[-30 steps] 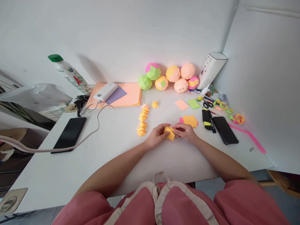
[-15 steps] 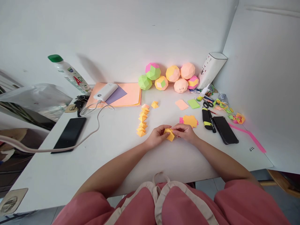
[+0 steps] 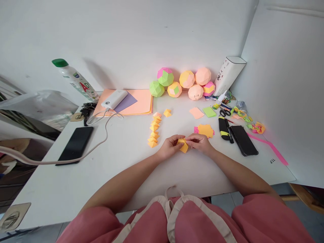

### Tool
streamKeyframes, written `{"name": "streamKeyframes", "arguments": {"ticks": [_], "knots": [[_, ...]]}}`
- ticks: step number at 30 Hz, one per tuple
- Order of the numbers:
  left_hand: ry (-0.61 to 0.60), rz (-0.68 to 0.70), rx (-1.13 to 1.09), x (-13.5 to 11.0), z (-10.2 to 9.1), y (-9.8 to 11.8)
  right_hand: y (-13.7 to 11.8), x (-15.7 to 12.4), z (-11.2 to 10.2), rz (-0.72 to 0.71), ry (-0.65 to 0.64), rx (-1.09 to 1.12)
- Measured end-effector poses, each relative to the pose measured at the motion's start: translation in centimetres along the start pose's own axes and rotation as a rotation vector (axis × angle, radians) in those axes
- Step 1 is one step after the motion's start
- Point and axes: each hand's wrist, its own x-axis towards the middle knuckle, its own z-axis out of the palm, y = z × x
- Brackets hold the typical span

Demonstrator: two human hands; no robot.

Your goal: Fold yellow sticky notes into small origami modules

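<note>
Between my hands is a small folded yellow paper piece [image 3: 184, 147], held just above the white table. My left hand [image 3: 170, 146] pinches its left side, thumb in front. The fingers of my right hand [image 3: 200, 143] close on its upper right edge; the fingertips partly hide the paper. Left of my left hand runs a column of small folded yellow paper pyramids [image 3: 154, 134], with a peach one at its far end. One more yellow pyramid [image 3: 167, 112] sits apart to its right. Just beyond my right hand lies a stack of orange and pink paper cutouts [image 3: 205, 130].
Several faceted paper balls [image 3: 186, 79] line the wall. Peach [image 3: 196, 112] and green paper pieces [image 3: 209, 112] lie midway. At right are scissors [image 3: 224, 112], a cutter [image 3: 223, 128] and a black phone [image 3: 243, 140]. At left, a cable [image 3: 101, 141] crosses a dark phone [image 3: 76, 145] from a power bank [image 3: 115, 99].
</note>
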Motion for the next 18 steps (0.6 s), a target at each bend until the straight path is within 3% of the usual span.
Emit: {"name": "streamKeyframes", "arguments": {"ticks": [18], "knots": [[0.02,-0.006,-0.018,0.02,0.13,0.13,0.12,-0.06,0.15,-0.035,0.007,-0.088]]}}
